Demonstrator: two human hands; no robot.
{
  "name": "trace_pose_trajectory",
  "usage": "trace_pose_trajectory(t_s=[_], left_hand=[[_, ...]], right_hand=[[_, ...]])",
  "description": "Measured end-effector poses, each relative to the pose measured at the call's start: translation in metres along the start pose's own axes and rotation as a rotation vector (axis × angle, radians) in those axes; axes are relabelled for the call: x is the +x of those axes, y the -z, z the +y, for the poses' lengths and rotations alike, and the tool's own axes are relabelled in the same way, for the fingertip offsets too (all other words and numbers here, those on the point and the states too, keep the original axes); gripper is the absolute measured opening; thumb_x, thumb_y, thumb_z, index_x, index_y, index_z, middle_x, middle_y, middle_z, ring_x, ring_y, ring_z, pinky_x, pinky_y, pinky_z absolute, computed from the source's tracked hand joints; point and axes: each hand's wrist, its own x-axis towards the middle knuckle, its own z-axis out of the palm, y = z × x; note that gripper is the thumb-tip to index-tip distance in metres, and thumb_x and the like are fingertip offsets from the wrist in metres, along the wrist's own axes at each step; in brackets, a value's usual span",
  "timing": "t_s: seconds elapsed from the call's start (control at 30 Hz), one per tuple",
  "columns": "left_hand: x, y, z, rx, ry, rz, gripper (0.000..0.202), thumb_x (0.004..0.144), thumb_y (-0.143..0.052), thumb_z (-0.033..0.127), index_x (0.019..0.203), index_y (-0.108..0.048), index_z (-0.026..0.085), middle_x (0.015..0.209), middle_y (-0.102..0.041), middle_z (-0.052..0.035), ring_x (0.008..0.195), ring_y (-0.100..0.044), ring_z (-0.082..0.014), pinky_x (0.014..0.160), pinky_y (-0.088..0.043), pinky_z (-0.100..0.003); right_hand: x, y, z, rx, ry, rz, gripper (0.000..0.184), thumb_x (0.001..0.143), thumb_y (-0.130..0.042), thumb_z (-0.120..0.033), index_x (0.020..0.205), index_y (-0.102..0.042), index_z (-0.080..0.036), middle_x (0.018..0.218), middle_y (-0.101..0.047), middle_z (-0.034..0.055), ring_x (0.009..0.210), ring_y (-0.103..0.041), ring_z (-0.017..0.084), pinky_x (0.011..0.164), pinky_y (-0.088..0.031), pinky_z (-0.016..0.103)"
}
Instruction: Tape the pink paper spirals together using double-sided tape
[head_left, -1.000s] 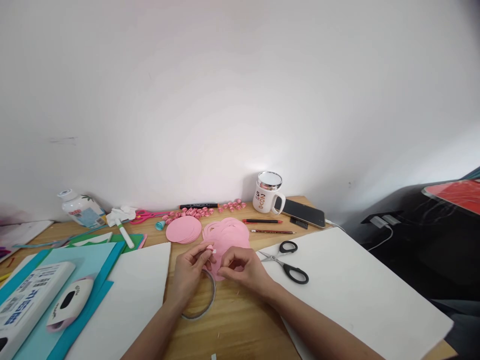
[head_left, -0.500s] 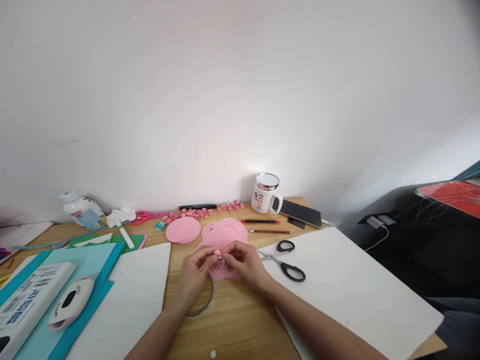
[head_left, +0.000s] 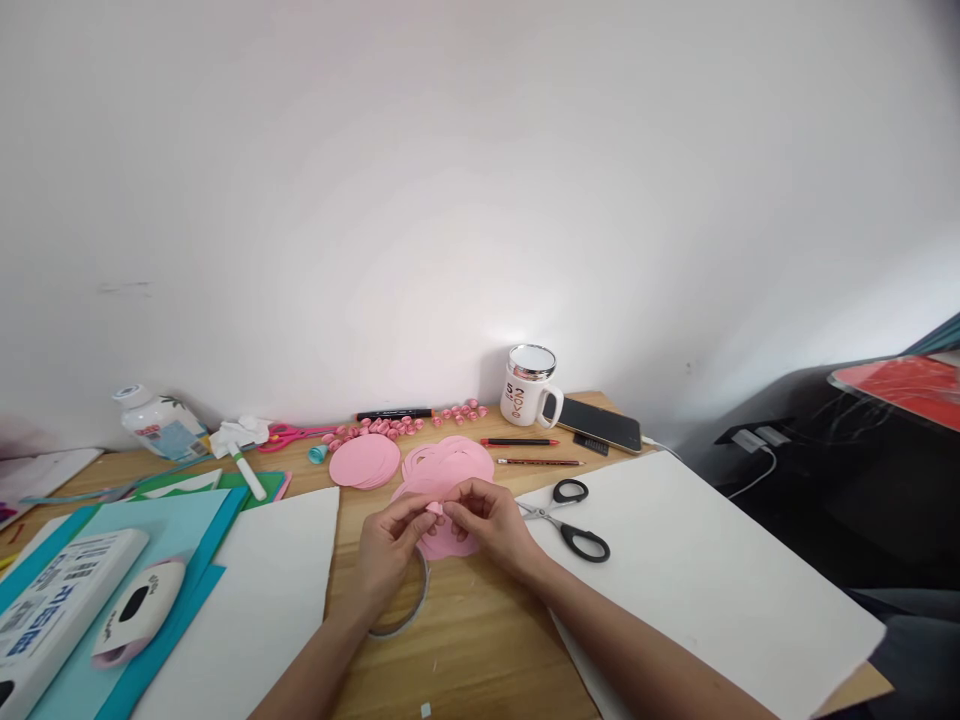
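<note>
Between the fingertips of both hands is a small pink paper roll (head_left: 434, 508), partly covered by the fingers. My left hand (head_left: 390, 545) pinches it from the left, and my right hand (head_left: 487, 525) grips it from the right with thumb and forefinger. Under and behind the hands lie overlapping pink paper cut-outs (head_left: 457, 465). A stack of pink paper circles (head_left: 365, 461) sits just left of them. Below my left wrist is a roll of tape (head_left: 421, 605), partly hidden. Several finished small pink rolls (head_left: 371, 428) lie along the wall.
Black-handled scissors (head_left: 585, 542) rest on white paper (head_left: 697, 570) at the right. A lidded mug (head_left: 529, 392), a phone (head_left: 596, 424) and a pencil (head_left: 540, 462) stand or lie behind. Coloured sheets (head_left: 180, 515), a white box (head_left: 67, 610) and a correction-tape-like dispenser (head_left: 142, 610) are at left.
The pink roll has turned slightly between the fingertips, showing a different side. Both hands stay in nearly the same place; the whole view has shifted a little.
</note>
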Motion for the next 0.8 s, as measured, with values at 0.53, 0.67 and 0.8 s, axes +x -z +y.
trace_pose_trajectory(t_s=[0.53,0.67,0.8], left_hand=[[0.0000,0.0047,0.0063,0.207,-0.191,-0.100,0.018,0.076,-0.056,0.022,0.085,-0.071,0.023,0.085,-0.069,-0.0050,0.075,-0.059,-0.0172,0.068,-0.046,-0.027],[0.0021,0.0066,0.0020,0.168,-0.152,-0.112,0.018,0.076,-0.055,0.024,0.085,-0.071,0.022,0.082,-0.068,-0.0043,0.073,-0.059,-0.0166,0.065,-0.046,-0.026],[0.0035,0.0091,-0.0017,0.148,-0.089,-0.124,0.018,0.075,-0.057,0.028,0.085,-0.071,0.021,0.078,-0.067,-0.0035,0.067,-0.057,-0.0152,0.060,-0.046,-0.024]], right_hand=[[0.0003,0.0064,-0.0048,0.017,-0.151,-0.087,0.035,0.061,-0.068,-0.047,0.069,-0.067,-0.012,0.050,-0.059,-0.0007,0.045,-0.053,0.008,0.047,-0.045,0.021],[0.0002,0.0058,-0.0065,0.050,-0.184,-0.096,0.036,0.060,-0.069,-0.047,0.067,-0.067,-0.013,0.050,-0.059,-0.0008,0.044,-0.052,0.008,0.048,-0.046,0.021],[-0.0001,0.0058,-0.0085,0.078,-0.196,-0.095,0.035,0.061,-0.069,-0.047,0.068,-0.068,-0.012,0.051,-0.060,-0.0007,0.044,-0.053,0.008,0.048,-0.045,0.021]])
